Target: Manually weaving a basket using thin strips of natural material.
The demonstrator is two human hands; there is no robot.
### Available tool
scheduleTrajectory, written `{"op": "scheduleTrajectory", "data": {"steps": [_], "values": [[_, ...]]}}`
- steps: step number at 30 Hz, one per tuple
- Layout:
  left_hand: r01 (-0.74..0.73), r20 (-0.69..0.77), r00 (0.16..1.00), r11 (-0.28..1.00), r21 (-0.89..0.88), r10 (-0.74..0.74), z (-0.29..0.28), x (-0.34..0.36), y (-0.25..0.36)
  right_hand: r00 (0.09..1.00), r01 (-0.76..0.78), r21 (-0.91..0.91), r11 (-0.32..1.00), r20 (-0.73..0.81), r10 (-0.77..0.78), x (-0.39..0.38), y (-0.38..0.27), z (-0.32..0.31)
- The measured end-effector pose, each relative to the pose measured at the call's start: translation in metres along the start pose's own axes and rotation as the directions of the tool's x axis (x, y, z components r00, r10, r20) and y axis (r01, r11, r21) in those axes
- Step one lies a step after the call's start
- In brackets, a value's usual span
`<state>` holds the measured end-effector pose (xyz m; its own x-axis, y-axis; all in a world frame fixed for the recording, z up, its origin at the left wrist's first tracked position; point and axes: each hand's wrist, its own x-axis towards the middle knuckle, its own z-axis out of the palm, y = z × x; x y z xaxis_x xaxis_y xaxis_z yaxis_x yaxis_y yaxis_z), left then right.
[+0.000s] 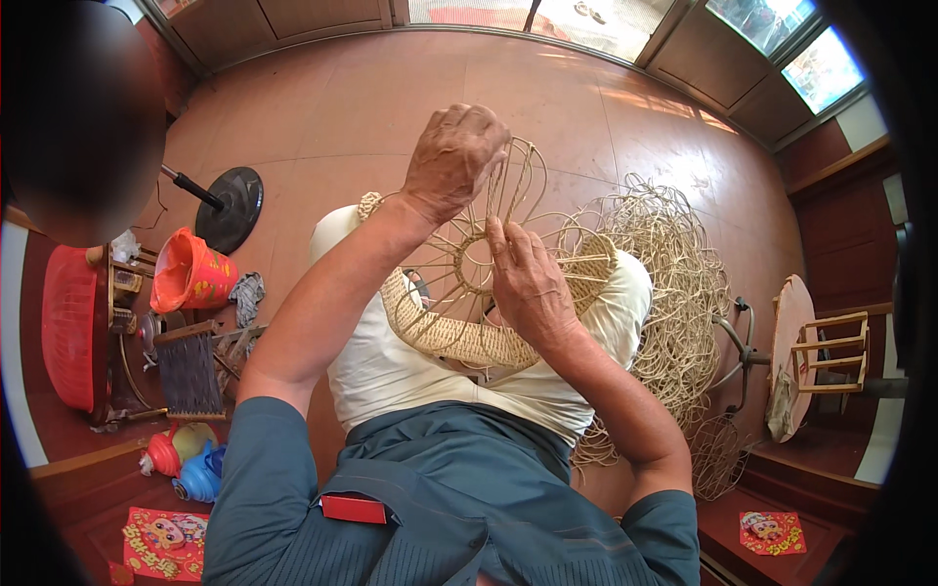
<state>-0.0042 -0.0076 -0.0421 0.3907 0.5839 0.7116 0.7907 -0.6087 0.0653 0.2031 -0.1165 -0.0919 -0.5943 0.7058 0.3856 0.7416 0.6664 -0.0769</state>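
Note:
A round basket, part woven in pale straw cord, rests across my thighs. Its open frame of thin spokes fans out from a small ring in the middle. Raised at the far side of the frame, my left hand is closed on straw cord, which runs down toward my other hand. My right hand lies over the frame beside the ring, its fingertips pressed together on the spokes where the cord meets them. What lies under its palm is hidden.
A big tangled heap of straw cord lies on the floor by my right leg. Left of me are an orange bucket, a folding stool and a round black stand base. A round-topped stool lies on its side at right.

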Motion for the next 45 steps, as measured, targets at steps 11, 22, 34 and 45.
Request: {"op": "scheduleTrajectory", "data": {"steps": [11, 22, 34, 45], "values": [[0.519, 0.238, 0.854, 0.791, -0.324, -0.462, 0.006, -0.046, 0.047, 0.998, 0.009, 0.050, 0.999, -0.064, -0.005, -0.004, 0.002, 0.006], [0.555, 0.307, 0.826, 0.775, -0.301, -0.472, 0.001, -0.050, 0.059, 0.994, 0.011, 0.060, 0.998, -0.108, -0.005, -0.007, 0.005, 0.014], [0.651, 0.599, 0.506, -0.181, -0.737, -0.620, -0.048, -0.121, 0.052, 0.979, -0.054, 0.188, 0.981, -0.182, 0.089, -0.001, 0.008, 0.018], [0.697, 0.646, 0.324, -0.287, -0.657, -0.692, -0.115, -0.160, 0.037, 0.962, 0.056, 0.055, 0.997, -0.269, -0.039, 0.012, 0.004, 0.016]]}}
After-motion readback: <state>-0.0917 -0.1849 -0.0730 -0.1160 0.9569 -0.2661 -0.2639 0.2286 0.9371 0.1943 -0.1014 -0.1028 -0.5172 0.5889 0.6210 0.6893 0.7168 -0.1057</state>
